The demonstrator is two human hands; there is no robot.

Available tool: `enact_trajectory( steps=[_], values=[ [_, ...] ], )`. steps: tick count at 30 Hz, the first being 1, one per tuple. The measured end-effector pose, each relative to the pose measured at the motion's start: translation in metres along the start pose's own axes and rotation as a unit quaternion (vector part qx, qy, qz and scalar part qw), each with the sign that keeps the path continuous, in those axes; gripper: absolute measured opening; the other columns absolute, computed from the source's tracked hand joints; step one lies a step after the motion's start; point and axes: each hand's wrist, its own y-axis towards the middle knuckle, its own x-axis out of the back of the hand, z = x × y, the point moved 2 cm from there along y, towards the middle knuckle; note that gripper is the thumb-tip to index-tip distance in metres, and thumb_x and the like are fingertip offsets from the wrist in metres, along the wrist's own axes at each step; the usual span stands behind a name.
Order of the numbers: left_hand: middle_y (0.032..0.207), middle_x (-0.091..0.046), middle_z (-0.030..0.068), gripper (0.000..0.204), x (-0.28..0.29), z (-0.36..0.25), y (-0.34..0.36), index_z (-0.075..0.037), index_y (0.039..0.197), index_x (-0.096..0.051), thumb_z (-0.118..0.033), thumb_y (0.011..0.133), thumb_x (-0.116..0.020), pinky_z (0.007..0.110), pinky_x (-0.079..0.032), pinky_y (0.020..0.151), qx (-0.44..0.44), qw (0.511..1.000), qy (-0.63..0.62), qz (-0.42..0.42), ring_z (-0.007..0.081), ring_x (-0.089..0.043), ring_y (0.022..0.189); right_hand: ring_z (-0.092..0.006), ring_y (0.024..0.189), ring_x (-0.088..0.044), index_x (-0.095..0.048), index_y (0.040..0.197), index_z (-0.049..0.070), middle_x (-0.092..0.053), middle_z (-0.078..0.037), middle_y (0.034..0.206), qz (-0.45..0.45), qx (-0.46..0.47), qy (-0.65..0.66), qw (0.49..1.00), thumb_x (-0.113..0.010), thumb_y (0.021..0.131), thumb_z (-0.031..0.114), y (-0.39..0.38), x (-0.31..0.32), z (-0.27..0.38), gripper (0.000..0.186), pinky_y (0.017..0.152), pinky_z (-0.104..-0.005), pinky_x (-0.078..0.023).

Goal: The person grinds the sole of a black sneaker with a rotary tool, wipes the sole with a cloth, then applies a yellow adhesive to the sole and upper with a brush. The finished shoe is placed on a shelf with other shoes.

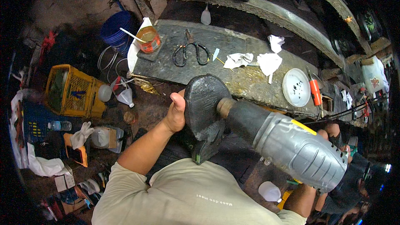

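My left hand (176, 112) grips a black shoe (204, 104) by its left edge. The thumb shows, and the other fingers are behind it. The wide underside of the shoe faces up, dark and partly shiny, and a small green patch shows at its lower end. A grey and black heat gun (298, 143) crosses from the lower right. Its metal nozzle points at the shoe's right side, very close to it. My right hand (306, 193) is under the rear of the heat gun; its fingers are mostly hidden by the gun's body.
Ahead stands a worn bench (166, 68) with black-handled scissors (191, 54), an orange tin (149, 43), white cloth scraps (269, 63), a white bowl (287, 85) and a red-handled tool (315, 93). A yellow crate (73, 93) is at left. Another person (337, 200) is at right.
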Motion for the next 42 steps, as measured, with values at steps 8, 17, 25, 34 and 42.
enact_trajectory(
  steps=[8, 17, 25, 34, 42],
  values=[
    [0.145, -0.056, 0.0180, 0.122, -0.007, 0.017, 0.008, 0.003, 0.150, -0.041, -0.095, 0.079, -0.027, 0.045, -0.045, 0.111, 0.059, 0.993, -0.102, 0.012, 0.0286, -0.057, 0.130, -0.0261, 0.114, -0.063, -0.053, 0.137, 0.001, -0.064, -0.013, 0.129, 0.009, -0.014, -0.019, 1.000, -0.087, 0.076, 0.010, -0.014, 0.007, -0.004, 0.070, 0.099, -0.0390, -0.052],
    [0.152, -0.049, 0.0163, 0.130, -0.018, 0.055, 0.015, 0.001, 0.153, -0.037, -0.100, 0.072, -0.025, 0.047, -0.040, 0.115, 0.120, 0.986, -0.112, 0.029, 0.0303, -0.051, 0.136, -0.0263, 0.114, -0.063, -0.053, 0.137, 0.001, -0.064, -0.013, 0.130, 0.014, -0.056, -0.071, 0.996, -0.088, 0.075, 0.010, -0.057, 0.032, -0.015, 0.072, 0.100, -0.0392, -0.052],
    [0.143, -0.057, 0.0196, 0.130, -0.054, 0.090, 0.036, 0.001, 0.151, -0.040, -0.101, 0.072, -0.026, 0.050, -0.044, 0.112, 0.163, 0.980, -0.108, 0.048, 0.0328, -0.057, 0.130, -0.0265, 0.115, -0.063, -0.053, 0.137, 0.002, -0.064, -0.013, 0.130, -0.002, -0.101, -0.103, 0.990, -0.089, 0.074, 0.009, -0.099, 0.053, -0.028, 0.073, 0.100, -0.0394, -0.052],
    [0.146, -0.055, 0.0150, 0.118, -0.071, 0.106, 0.044, 0.002, 0.149, -0.044, -0.092, 0.083, -0.018, 0.042, -0.041, 0.115, 0.184, 0.973, -0.057, 0.128, 0.0258, -0.054, 0.133, -0.0267, 0.116, -0.063, -0.053, 0.137, 0.002, -0.064, -0.013, 0.131, -0.034, -0.123, -0.105, 0.986, -0.090, 0.072, 0.009, -0.107, 0.071, -0.036, 0.074, 0.101, -0.0397, -0.052],
    [0.152, -0.048, 0.0181, 0.136, -0.074, 0.101, 0.050, -0.002, 0.157, -0.031, -0.102, 0.066, -0.035, 0.050, -0.037, 0.118, 0.199, 0.963, -0.099, 0.150, 0.0327, -0.049, 0.139, -0.0235, 0.108, -0.065, -0.055, 0.132, 0.003, -0.065, -0.009, 0.122, -0.102, -0.178, -0.002, 0.979, -0.092, 0.069, 0.007, -0.069, 0.096, -0.011, 0.074, 0.094, -0.0384, -0.055]
  ],
)
